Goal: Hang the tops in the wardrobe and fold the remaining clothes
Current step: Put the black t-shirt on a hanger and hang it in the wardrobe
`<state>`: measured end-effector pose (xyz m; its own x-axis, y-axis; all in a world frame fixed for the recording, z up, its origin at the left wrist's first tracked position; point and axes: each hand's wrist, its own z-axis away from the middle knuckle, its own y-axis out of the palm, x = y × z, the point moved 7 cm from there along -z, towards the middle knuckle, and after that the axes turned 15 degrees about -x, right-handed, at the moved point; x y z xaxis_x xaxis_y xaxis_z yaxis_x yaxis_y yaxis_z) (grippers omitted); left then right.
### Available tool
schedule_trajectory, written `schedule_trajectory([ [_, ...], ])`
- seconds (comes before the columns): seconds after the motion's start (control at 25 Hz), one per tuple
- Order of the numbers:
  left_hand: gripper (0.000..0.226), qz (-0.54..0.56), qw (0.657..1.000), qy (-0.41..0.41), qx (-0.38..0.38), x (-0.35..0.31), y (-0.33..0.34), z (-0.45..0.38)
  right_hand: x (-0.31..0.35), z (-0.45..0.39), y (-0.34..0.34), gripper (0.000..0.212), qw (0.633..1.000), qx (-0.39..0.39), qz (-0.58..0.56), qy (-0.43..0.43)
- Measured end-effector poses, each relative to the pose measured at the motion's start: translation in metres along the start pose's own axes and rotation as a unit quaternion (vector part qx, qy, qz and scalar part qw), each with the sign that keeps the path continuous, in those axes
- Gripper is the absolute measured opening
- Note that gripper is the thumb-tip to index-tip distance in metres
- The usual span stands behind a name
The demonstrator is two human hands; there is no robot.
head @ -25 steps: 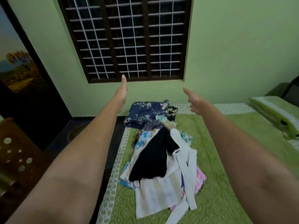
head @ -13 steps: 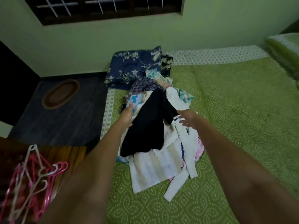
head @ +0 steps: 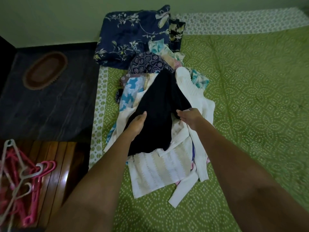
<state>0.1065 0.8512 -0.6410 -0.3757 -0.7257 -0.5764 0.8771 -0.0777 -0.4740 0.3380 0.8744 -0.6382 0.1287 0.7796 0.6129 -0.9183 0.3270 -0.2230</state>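
A heap of clothes lies on the green bedcover (head: 250, 97). On top is a black garment (head: 160, 104). My left hand (head: 137, 124) grips its left edge, thumb on top and fingers hidden under the cloth. At the garment's right edge my right hand (head: 190, 117) pinches a fold. Under it lie a white striped garment (head: 157, 171), a white ribbed top (head: 199, 101), a blue-and-white print (head: 130, 91) and a purple patterned cloth (head: 148, 62).
A navy floral cloth (head: 132, 34) sits at the bed's far corner. Pink and white hangers (head: 30, 174) lie on a wooden surface (head: 58, 164) at the lower left. An oval mat (head: 45, 71) rests on the dark floor beside the bed.
My view has tilted down from the window to the bed. Both hands came down from mid-air and drew back along the pile onto the black garment, taking hold of its edges.
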Motion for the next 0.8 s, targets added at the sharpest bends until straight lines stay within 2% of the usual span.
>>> schedule_trajectory([
  [0.08, 0.072, -0.127, 0.986, 0.099, -0.032, -0.012, -0.006, -0.006, 0.014, 0.008, 0.000, 0.015, 1.000, -0.015, 0.021, 0.013],
  [0.16, 0.088, -0.179, 0.961, 0.204, -0.048, -0.040, -0.007, 0.005, 0.037, 0.028, 0.008, 0.016, 0.999, 0.005, 0.046, 0.004],
  [0.28, 0.108, -0.127, 0.946, 0.297, -0.026, -0.096, -0.006, 0.042, 0.084, 0.083, 0.033, 0.014, 0.990, 0.123, 0.061, -0.025],
  [0.32, 0.101, -0.088, 0.950, 0.297, -0.035, -0.111, -0.012, 0.053, 0.100, 0.106, 0.038, 0.011, 0.984, 0.161, 0.068, -0.035],
  [0.44, 0.038, 0.005, 0.957, 0.253, -0.145, -0.149, -0.060, 0.083, 0.152, 0.166, 0.034, 0.012, 0.968, 0.242, 0.007, -0.072],
  [0.48, 0.029, 0.045, 0.956, 0.235, -0.168, -0.157, -0.080, 0.097, 0.168, 0.183, 0.028, 0.018, 0.961, 0.254, -0.006, -0.106],
  [0.52, 0.026, 0.098, 0.957, 0.218, -0.164, -0.165, -0.098, 0.117, 0.180, 0.197, 0.017, 0.022, 0.958, 0.241, 0.017, -0.156],
  [0.6, 0.021, 0.191, 0.953, 0.199, -0.122, -0.180, -0.127, 0.164, 0.190, 0.223, -0.008, 0.036, 0.933, 0.167, 0.160, -0.274],
  [0.64, 0.020, 0.207, 0.949, 0.210, -0.110, -0.186, -0.139, 0.188, 0.185, 0.240, -0.017, 0.052, 0.909, 0.147, 0.239, -0.307],
  [0.68, 0.020, 0.219, 0.942, 0.232, -0.102, -0.192, -0.152, 0.216, 0.176, 0.265, -0.023, 0.068, 0.893, 0.161, 0.276, -0.316],
  [0.76, 0.014, 0.251, 0.924, 0.269, -0.101, -0.203, -0.177, 0.268, 0.160, 0.311, -0.026, 0.080, 0.892, 0.237, 0.229, -0.309],
  [0.8, 0.010, 0.267, 0.915, 0.281, -0.108, -0.207, -0.191, 0.293, 0.158, 0.335, -0.028, 0.074, 0.896, 0.270, 0.170, -0.308],
])
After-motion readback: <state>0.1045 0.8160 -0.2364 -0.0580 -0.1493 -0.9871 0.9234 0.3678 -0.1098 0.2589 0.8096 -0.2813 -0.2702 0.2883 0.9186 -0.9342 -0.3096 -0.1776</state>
